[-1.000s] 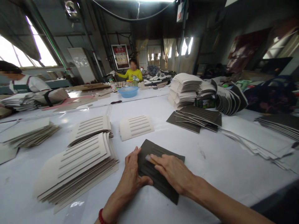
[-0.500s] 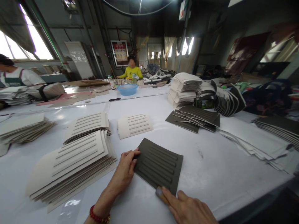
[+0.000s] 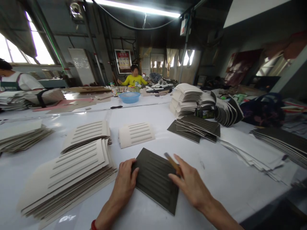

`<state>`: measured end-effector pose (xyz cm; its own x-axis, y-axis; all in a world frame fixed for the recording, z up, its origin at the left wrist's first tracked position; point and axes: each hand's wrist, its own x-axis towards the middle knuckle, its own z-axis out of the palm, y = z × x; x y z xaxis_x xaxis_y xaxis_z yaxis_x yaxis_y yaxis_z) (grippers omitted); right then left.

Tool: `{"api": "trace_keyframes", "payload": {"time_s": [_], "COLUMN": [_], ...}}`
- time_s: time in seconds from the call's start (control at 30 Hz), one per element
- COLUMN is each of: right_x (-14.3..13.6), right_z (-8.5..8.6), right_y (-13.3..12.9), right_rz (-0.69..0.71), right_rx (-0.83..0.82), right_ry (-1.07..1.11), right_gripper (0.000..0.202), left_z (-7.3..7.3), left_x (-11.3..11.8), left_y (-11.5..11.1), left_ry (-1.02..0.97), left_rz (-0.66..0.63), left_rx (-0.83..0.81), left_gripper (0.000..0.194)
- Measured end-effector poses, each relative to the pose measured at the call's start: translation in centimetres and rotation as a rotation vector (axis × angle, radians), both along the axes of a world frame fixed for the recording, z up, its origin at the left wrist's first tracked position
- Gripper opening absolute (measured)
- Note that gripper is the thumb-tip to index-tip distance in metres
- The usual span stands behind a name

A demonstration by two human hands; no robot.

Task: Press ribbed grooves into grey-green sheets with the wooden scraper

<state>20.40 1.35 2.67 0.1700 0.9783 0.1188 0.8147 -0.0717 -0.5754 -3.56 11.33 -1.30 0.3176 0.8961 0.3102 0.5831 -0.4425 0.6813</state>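
Head view: dark ribbed panel (image 3: 155, 180) at six o'clock on the worktop (image 3: 203, 198), between both hands.
Left hand (image 3: 123, 180) grasps its ten-o'clock edge; right hand (image 3: 192, 183) grips a wooden-handled tool (image 3: 174, 163) at two; tall pale stack (image 3: 72, 169) at nine, dark panel pile (image 3: 200, 126) beyond one.

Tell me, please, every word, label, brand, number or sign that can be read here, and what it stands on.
None can be read with certainty.
Framed poster at the back: heading too small and blurred.
Green apron at far left: pale print too blurred.
Bottle beside the blue basin: label too small.
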Motion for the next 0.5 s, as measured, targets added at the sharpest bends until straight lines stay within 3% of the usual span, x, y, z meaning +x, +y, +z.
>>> {"api": "trace_keyframes", "payload": {"time_s": [0.1,0.23,0.37,0.5], "right_x": [3.5,3.1,0.9,1.3], "right_z": [-1.9,-3.0,-2.0,0.1], "right_y": [-2.2,-2.9,-2.7,-2.0], "right_rz": [-0.215,-0.251,-0.127,-0.056], "right_rx": [-0.049,-0.044,-0.121,-0.075], "right_ry": [0.207,0.551,1.076,1.147], "right_gripper": [0.051,0.056,0.045,0.043], "left_z": [-0.1,0.0,0.3,0.7], "left_x": [0.9,1.4,1.4,1.8], "left_y": [-0.9,-1.9,-2.1,-2.0], "left_ry": [0.01,0.023,0.002,-0.037], "left_rz": [0.006,0.056,0.021,-0.014], "left_rx": [0.028,-0.002,-0.074,-0.082], "left_gripper": [0.031,0.041,0.045,0.038]}}
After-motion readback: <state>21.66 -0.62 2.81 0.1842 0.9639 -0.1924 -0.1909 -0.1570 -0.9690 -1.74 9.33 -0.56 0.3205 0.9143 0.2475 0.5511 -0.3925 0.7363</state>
